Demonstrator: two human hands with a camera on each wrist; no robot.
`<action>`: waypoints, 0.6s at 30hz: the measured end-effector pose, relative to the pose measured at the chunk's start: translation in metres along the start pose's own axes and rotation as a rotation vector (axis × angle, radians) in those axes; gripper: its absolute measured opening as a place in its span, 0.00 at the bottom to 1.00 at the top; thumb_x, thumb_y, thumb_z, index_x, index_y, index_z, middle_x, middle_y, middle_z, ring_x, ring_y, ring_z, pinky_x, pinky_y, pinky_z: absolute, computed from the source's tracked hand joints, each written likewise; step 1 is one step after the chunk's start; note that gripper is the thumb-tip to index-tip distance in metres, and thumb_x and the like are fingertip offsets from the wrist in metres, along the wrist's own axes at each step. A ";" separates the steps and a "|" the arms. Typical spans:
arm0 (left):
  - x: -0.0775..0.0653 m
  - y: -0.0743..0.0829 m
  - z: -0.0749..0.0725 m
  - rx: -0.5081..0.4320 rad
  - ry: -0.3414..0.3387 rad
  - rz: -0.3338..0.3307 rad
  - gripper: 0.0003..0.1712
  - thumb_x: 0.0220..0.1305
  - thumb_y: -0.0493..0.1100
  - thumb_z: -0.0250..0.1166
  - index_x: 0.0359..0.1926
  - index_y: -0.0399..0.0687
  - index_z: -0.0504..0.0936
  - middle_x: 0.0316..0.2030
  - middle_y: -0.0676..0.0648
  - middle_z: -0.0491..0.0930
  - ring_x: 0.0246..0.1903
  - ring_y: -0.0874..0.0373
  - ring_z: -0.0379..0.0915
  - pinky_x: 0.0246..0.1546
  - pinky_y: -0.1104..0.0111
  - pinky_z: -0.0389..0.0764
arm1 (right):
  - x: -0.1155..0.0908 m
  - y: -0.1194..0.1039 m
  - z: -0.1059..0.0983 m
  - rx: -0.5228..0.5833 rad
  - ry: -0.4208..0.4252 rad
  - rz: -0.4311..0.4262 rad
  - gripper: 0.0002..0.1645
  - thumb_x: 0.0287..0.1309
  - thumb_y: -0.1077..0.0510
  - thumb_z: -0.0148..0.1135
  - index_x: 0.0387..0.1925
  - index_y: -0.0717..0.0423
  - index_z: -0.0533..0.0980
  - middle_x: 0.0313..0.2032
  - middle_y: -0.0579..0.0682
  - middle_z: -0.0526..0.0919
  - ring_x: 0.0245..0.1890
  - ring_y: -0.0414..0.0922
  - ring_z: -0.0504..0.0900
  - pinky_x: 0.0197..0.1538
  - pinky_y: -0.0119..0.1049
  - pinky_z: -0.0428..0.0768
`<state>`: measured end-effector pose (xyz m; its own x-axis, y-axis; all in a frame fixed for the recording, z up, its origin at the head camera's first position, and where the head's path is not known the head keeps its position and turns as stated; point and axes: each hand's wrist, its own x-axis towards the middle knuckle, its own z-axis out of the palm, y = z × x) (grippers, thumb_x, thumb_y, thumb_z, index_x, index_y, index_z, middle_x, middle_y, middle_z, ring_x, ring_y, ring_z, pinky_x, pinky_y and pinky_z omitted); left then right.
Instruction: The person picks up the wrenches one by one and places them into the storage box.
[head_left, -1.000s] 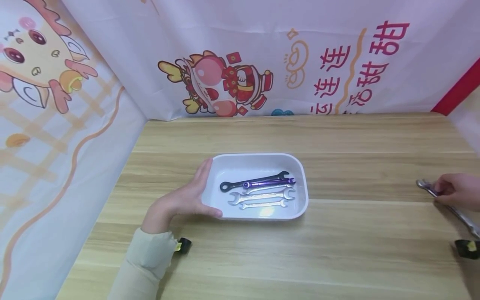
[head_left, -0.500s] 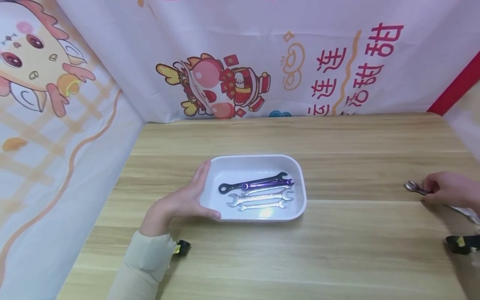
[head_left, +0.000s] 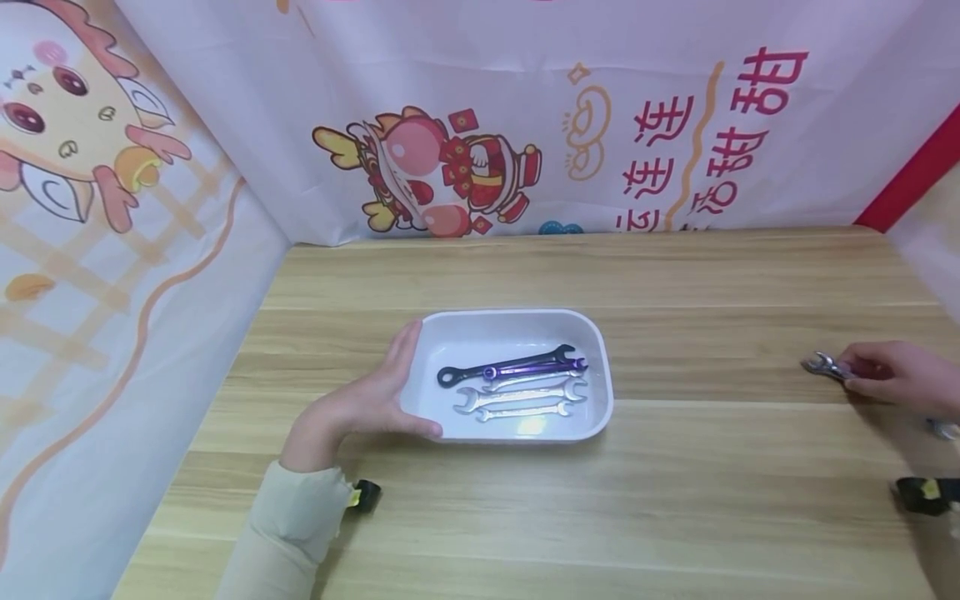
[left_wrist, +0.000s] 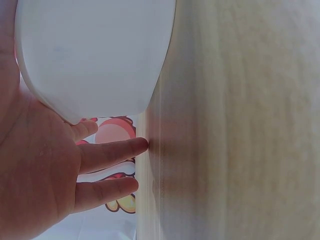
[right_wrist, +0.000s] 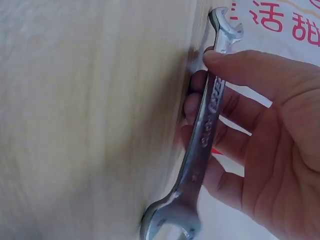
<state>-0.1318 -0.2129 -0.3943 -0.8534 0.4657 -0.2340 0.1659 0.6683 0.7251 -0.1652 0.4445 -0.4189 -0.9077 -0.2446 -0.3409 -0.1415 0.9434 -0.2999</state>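
A white rectangular plastic tray [head_left: 517, 315] rests on the wooden table with several wrenches inside. On top is a black wrench [head_left: 502, 367], overlapped by a purple wrench [head_left: 528, 367]; silver open-end wrenches [head_left: 517, 395] lie in front of them. My left hand [head_left: 367, 404] spans the tray's left end, thumb at the front corner; in the left wrist view several fingers stretch out straight below it. At the far right, my right hand [head_left: 903, 379] holds a silver double open-end wrench [right_wrist: 205, 130], thumb against the shaft and fingers curled behind it.
Wood-grain table [head_left: 712, 492] extends between the tray and my right hand. A white printed cloth [head_left: 600, 108] hangs along the back edge, and another cloth [head_left: 97, 333] hangs on the left. Black wrist straps [head_left: 363, 496] show near both forearms.
My right hand has moved left a little with the wrench, whose near end has turned and now shows behind the wrist. The left hand and tray stay as they were.
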 end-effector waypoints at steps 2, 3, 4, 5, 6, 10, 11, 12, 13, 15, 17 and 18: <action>0.000 -0.001 0.000 0.004 0.000 -0.001 0.86 0.38 0.56 0.83 0.77 0.62 0.21 0.79 0.46 0.25 0.77 0.42 0.35 0.74 0.42 0.50 | -0.001 0.001 0.001 0.010 0.014 0.000 0.05 0.62 0.64 0.62 0.40 0.61 0.78 0.30 0.46 0.82 0.26 0.33 0.70 0.29 0.27 0.71; 0.001 -0.001 0.000 0.005 0.000 0.000 0.86 0.38 0.56 0.83 0.77 0.62 0.21 0.79 0.46 0.25 0.77 0.42 0.36 0.74 0.42 0.50 | -0.002 0.002 0.002 0.012 0.021 0.000 0.06 0.63 0.64 0.62 0.41 0.61 0.78 0.30 0.46 0.82 0.26 0.34 0.70 0.29 0.28 0.71; 0.001 -0.001 0.000 0.006 0.001 0.000 0.86 0.38 0.57 0.83 0.77 0.62 0.21 0.79 0.46 0.25 0.77 0.41 0.35 0.74 0.42 0.50 | -0.002 0.003 0.002 0.018 0.026 0.002 0.07 0.64 0.63 0.62 0.42 0.62 0.77 0.29 0.46 0.82 0.26 0.34 0.71 0.28 0.28 0.70; 0.001 -0.001 0.001 0.008 0.001 -0.001 0.86 0.38 0.57 0.83 0.77 0.62 0.21 0.79 0.46 0.24 0.77 0.41 0.35 0.74 0.42 0.50 | -0.001 0.003 0.002 0.026 0.028 0.006 0.08 0.65 0.63 0.61 0.43 0.62 0.77 0.29 0.46 0.82 0.25 0.35 0.71 0.28 0.28 0.70; 0.001 -0.001 0.001 0.010 0.001 -0.002 0.86 0.38 0.57 0.83 0.77 0.62 0.21 0.79 0.46 0.24 0.77 0.41 0.34 0.74 0.42 0.50 | -0.001 0.003 0.003 0.036 0.027 0.012 0.09 0.65 0.62 0.61 0.44 0.63 0.77 0.29 0.46 0.82 0.25 0.36 0.71 0.28 0.29 0.71; 0.000 0.000 0.001 0.006 0.002 -0.002 0.87 0.37 0.57 0.83 0.77 0.63 0.21 0.79 0.46 0.24 0.78 0.42 0.34 0.74 0.42 0.50 | -0.001 0.003 0.002 0.049 0.029 0.015 0.10 0.67 0.63 0.59 0.46 0.65 0.76 0.28 0.46 0.81 0.25 0.37 0.72 0.27 0.29 0.72; 0.000 0.000 0.001 0.007 0.002 -0.001 0.87 0.37 0.58 0.83 0.77 0.62 0.21 0.79 0.46 0.24 0.78 0.42 0.33 0.74 0.42 0.50 | -0.001 0.003 0.002 0.049 0.034 0.014 0.10 0.67 0.63 0.59 0.47 0.66 0.76 0.28 0.46 0.81 0.25 0.37 0.71 0.27 0.29 0.72; 0.001 0.000 0.001 0.005 0.003 0.001 0.87 0.37 0.58 0.83 0.77 0.62 0.21 0.79 0.46 0.24 0.78 0.42 0.33 0.74 0.42 0.50 | -0.002 0.003 0.002 0.050 0.038 0.016 0.11 0.68 0.62 0.59 0.47 0.66 0.75 0.27 0.45 0.80 0.24 0.37 0.71 0.27 0.29 0.72; 0.001 0.000 0.001 0.003 0.002 0.003 0.87 0.37 0.58 0.83 0.77 0.62 0.21 0.79 0.46 0.24 0.78 0.42 0.33 0.74 0.42 0.50 | -0.002 0.002 0.002 0.052 0.040 0.016 0.11 0.68 0.62 0.58 0.47 0.67 0.75 0.27 0.46 0.80 0.24 0.37 0.71 0.26 0.30 0.72; 0.001 0.000 0.001 0.006 0.003 0.007 0.87 0.37 0.58 0.83 0.77 0.61 0.21 0.79 0.46 0.24 0.78 0.42 0.33 0.74 0.42 0.50 | -0.003 0.001 0.001 0.059 0.050 0.017 0.13 0.69 0.62 0.58 0.48 0.68 0.75 0.27 0.46 0.79 0.24 0.38 0.71 0.26 0.30 0.72; 0.000 0.000 0.000 0.006 0.004 0.007 0.87 0.37 0.57 0.83 0.77 0.61 0.21 0.79 0.46 0.24 0.78 0.42 0.33 0.74 0.43 0.49 | -0.003 0.000 0.001 0.061 0.065 0.023 0.14 0.70 0.61 0.57 0.50 0.68 0.75 0.26 0.46 0.79 0.23 0.38 0.70 0.25 0.30 0.72; 0.000 0.000 0.000 0.005 0.004 0.005 0.87 0.37 0.57 0.83 0.77 0.61 0.21 0.79 0.46 0.24 0.78 0.42 0.33 0.74 0.43 0.49 | -0.003 -0.001 0.000 0.063 0.076 0.020 0.14 0.70 0.60 0.56 0.50 0.68 0.75 0.26 0.46 0.79 0.23 0.37 0.70 0.25 0.30 0.72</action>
<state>-0.1318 -0.2128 -0.3944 -0.8545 0.4669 -0.2277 0.1727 0.6687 0.7232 -0.1622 0.4441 -0.4178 -0.9377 -0.2060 -0.2797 -0.1004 0.9315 -0.3497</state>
